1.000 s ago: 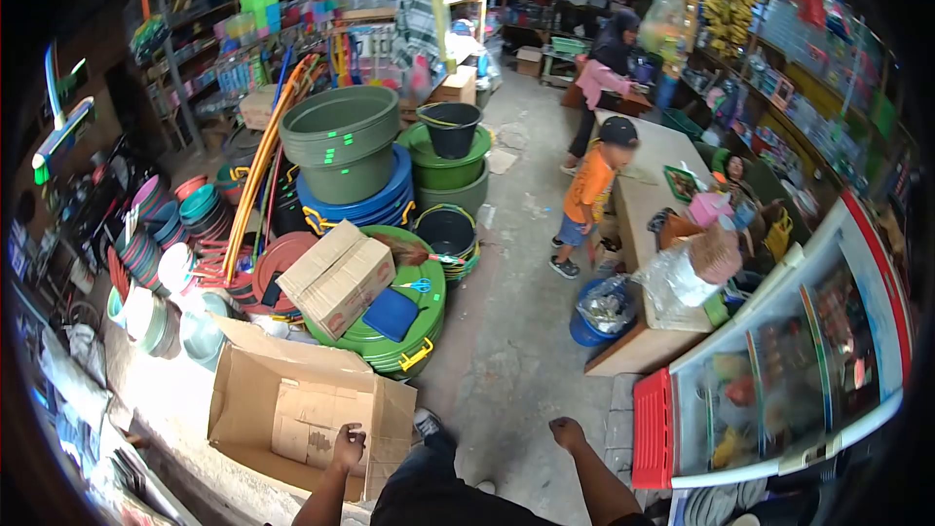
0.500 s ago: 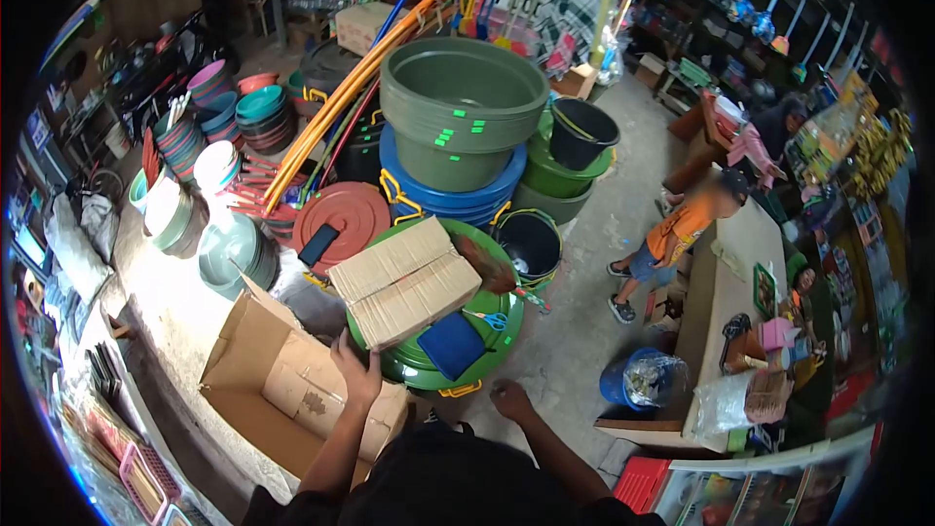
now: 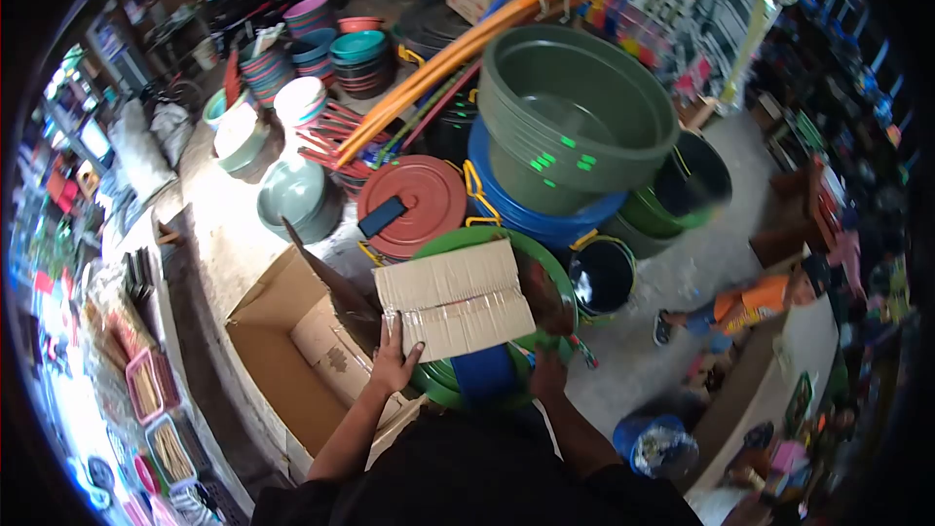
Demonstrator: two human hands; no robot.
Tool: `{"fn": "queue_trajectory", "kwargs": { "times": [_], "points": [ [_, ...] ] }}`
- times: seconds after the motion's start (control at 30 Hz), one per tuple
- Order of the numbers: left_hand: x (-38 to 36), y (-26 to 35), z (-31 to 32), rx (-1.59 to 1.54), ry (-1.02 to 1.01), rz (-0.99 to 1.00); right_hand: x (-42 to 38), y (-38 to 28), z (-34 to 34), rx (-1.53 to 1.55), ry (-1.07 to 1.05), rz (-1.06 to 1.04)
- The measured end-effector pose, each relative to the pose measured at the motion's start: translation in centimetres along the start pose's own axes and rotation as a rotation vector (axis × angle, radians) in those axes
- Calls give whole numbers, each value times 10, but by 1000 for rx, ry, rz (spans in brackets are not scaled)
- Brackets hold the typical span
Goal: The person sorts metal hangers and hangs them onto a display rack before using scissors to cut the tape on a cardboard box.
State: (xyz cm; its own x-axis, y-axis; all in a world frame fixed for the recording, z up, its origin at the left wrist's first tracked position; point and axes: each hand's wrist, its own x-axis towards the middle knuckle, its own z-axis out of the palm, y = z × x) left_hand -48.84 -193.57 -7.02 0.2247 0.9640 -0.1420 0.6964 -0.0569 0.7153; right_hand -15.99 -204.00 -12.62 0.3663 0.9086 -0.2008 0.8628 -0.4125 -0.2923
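Note:
A closed, taped cardboard box rests on a green lidded tub. My left hand touches its near left corner, fingers and thumb spread. At the tub's near right side is my right hand, blurred, its fingers hard to make out. Light-blue-handled scissors lie close beside it, mostly hidden. A dark blue flat item sits on the lid just in front of the box. To the left stands a large open cardboard carton with its flaps up.
A phone lies on a red-brown lid. Stacked green tubs rise behind the box. A black bucket stands to the right. A person in an orange shirt is beside a counter, near a blue bin.
My view has turned, shifting the scene. My right hand has moved from beside the tub to over its edge by the scissors. My left hand stays at the box, which now looks turned.

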Motion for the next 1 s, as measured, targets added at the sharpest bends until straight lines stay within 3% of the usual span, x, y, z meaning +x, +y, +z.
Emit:
{"fn": "queue_trajectory", "kwargs": {
  "times": [0.07,0.2,0.27,0.37,0.43,0.5,0.57,0.63,0.67,0.77,0.9,0.97,1.0],
  "points": [
    [1,-1,2,-71,37,84,15,23,16,-224,-257,-46],
    [6,5,0,-68,26,87,32,40,24,-214,-246,-88],
    [4,7,0,-69,5,65,39,50,22,168,-383,-111],
    [5,17,-2,-26,37,74,41,30,-32,428,-307,-111],
    [-2,46,-3,425,143,-59,37,6,-75,487,-254,-202],
    [-2,53,9,271,266,217,29,-22,-114,543,-204,-285],
    [3,105,0,-221,43,350,23,-57,-145,634,-168,-473],
    [0,130,2,-542,-171,274,16,-91,-164,672,-174,-569],
    [-7,144,-2,-560,-136,270,14,-104,-170,712,-172,-665],
    [-11,119,2,-715,-118,204,6,-131,-177,751,-187,-660],
    [-20,109,-24,-708,-46,268,-12,-148,-168,733,-193,-656],
    [-24,95,-26,-705,-18,278,-25,-148,-156,908,-113,-573],
    [-24,86,-27,-927,11,99,-30,-143,-152,897,-120,-573]
  ]
}}
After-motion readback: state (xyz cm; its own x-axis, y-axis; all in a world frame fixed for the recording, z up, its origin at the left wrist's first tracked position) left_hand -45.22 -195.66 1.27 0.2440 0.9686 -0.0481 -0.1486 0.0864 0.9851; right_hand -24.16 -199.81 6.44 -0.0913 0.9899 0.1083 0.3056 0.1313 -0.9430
